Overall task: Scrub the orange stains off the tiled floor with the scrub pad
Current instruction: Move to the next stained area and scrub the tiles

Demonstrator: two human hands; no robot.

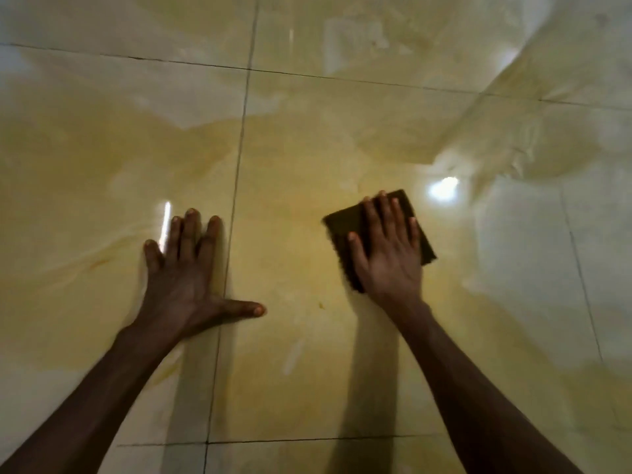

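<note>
A dark square scrub pad (pixel 345 222) lies flat on the glossy pale tiled floor (pixel 307 138). My right hand (pixel 388 249) presses down on the pad with straight, spread fingers and covers most of it. To the left, my left hand (pixel 186 271) rests flat on the floor, fingers spread and thumb out to the right across a grout line. A yellowish-orange film spreads over the tiles around both hands. A small orange speck (pixel 320 305) sits between my hands.
Dark grout lines (pixel 239 159) run across the floor. The tiles at the far right (pixel 547 251) look paler and greyer. A bright light reflection (pixel 443 188) shines just right of the pad.
</note>
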